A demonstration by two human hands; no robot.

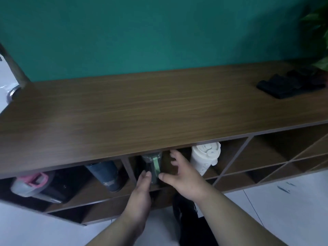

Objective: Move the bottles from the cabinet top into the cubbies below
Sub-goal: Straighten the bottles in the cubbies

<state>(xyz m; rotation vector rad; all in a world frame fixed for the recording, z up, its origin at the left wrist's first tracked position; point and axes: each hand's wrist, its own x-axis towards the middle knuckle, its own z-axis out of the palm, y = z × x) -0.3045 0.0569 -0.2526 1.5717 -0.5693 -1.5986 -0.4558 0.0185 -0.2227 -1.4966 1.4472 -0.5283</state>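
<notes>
A dark green bottle (153, 163) with a light green strap stands in a middle cubby under the wooden cabinet top (142, 107). My left hand (140, 194) presses its fingers against the bottle's left side near the bottom. My right hand (184, 176) has its thumb on the bottle's right side and its fingers spread apart. A white bottle (204, 158) leans in the same cubby row to the right. In the cubby to the left are a dark blue bottle (106, 174) and a grey bottle with a pink lid (30, 183). No bottle shows on the cabinet top.
A black folded item (287, 86) lies on the cabinet top at the far right, below a green plant (319, 32). A metal post (14, 68) rises at the left end. Diagonal dividers split the cubbies at the right. My dark trouser leg (188, 215) is over white floor tiles.
</notes>
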